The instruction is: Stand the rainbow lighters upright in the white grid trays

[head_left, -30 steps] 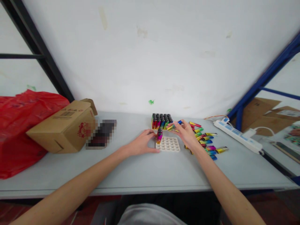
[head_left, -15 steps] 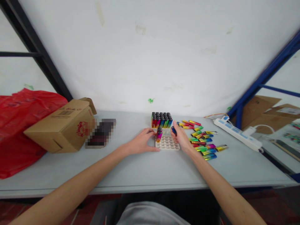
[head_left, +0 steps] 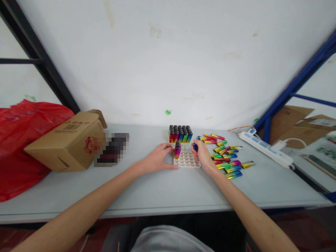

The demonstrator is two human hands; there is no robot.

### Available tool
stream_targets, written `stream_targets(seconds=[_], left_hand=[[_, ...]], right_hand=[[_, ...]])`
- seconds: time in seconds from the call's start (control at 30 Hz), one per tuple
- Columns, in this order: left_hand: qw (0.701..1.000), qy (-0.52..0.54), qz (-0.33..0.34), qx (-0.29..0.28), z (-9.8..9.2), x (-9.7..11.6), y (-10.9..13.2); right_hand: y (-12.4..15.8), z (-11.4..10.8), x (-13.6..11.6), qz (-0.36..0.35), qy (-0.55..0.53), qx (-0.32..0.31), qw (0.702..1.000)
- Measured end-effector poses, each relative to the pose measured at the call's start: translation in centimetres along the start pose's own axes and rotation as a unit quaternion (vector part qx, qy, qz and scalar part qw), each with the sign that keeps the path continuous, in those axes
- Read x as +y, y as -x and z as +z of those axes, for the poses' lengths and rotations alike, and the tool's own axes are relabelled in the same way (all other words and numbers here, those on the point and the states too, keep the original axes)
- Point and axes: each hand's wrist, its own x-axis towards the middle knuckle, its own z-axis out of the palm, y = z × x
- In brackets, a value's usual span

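Observation:
A white tray with round holes [head_left: 187, 161] lies on the grey table [head_left: 162, 189]. My left hand [head_left: 156, 159] rests against the tray's left edge, fingers curved round it. One or two rainbow-coloured lighters [head_left: 177, 150] stand in the tray's far left corner. My right hand [head_left: 202, 155] is closed on a blue lighter [head_left: 195, 146], held upright over the tray's far right side. Behind it stands a full tray of lighters [head_left: 180, 134]. A loose heap of several lighters [head_left: 225, 156] lies right of my right hand.
A cardboard box [head_left: 67, 143] and a red plastic bag [head_left: 19, 140] sit at the left. A white power strip [head_left: 265, 148] lies at the far right, beside a blue frame [head_left: 291, 87]. A white wall rises behind the table.
My right hand brought a lighter from the heap leftward and down, turning it upright over the tray. The left hand stayed at the tray's edge.

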Motion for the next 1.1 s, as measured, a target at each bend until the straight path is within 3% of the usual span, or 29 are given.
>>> stream_targets(seconds=[0.13, 0.27, 0.4, 0.57, 0.63, 0.83, 1.1], left_hand=[[1.0, -0.004, 0.004, 0.004, 0.0, -0.1, 0.0], [1.0, -0.003, 0.006, 0.006, 0.0, 0.1, 0.0], [1.0, 0.003, 0.004, 0.005, -0.1, 0.2, 0.0], [1.0, 0.002, 0.003, 0.001, 0.0, 0.0, 0.0], [1.0, -0.001, 0.004, 0.002, 0.1, -0.1, 0.0], [1.0, -0.005, 0.007, 0.003, 0.1, -0.1, 0.0], [1.0, 0.004, 0.007, 0.0, 0.2, -0.1, -0.1]], right_hand=[[0.0, 0.0, 0.1, 0.024, -0.02, 0.024, 0.999], [0.2, -0.1, -0.4, 0.017, -0.032, -0.007, 0.999], [0.8, -0.7, -1.5, -0.113, 0.065, -0.038, 0.991], [2.0, -0.8, -3.0, -0.264, 0.242, -0.022, 0.934], [2.5, -0.5, -3.4, -0.266, 0.27, -0.022, 0.925], [3.3, 0.3, -3.0, -0.222, 0.242, -0.056, 0.943], [3.2, 0.5, -2.4, -0.266, 0.301, -0.075, 0.913]])
